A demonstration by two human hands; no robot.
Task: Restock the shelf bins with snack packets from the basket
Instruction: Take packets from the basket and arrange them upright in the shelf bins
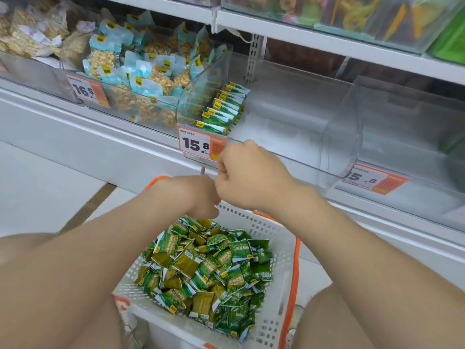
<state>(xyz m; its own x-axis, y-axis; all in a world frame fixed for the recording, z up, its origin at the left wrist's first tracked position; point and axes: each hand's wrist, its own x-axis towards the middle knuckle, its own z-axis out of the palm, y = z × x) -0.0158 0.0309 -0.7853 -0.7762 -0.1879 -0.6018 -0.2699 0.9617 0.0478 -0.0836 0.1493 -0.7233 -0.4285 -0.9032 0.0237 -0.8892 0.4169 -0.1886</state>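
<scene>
A white basket (281, 250) with orange handles stands low in the middle, filled with several green snack packets (208, 268). Above it is a clear shelf bin (297, 157) with a 15.8 price tag (195, 144). A row of green packets (225, 108) stands on edge along the bin's left wall; the rest of the bin is bare. My left hand (201, 197) bends down over the basket's far rim, its fingers hidden. My right hand (247, 172) hovers just in front of the bin's front edge, fingers curled, and no packet shows in it.
To the left, a bin of pale blue nut packets (141, 79) carries a 16.5 tag. On the right stands another clear bin (402, 137) with a 15.8 tag. More snack bins (352, 16) line the shelf above. A white ledge (100, 144) runs below the bins.
</scene>
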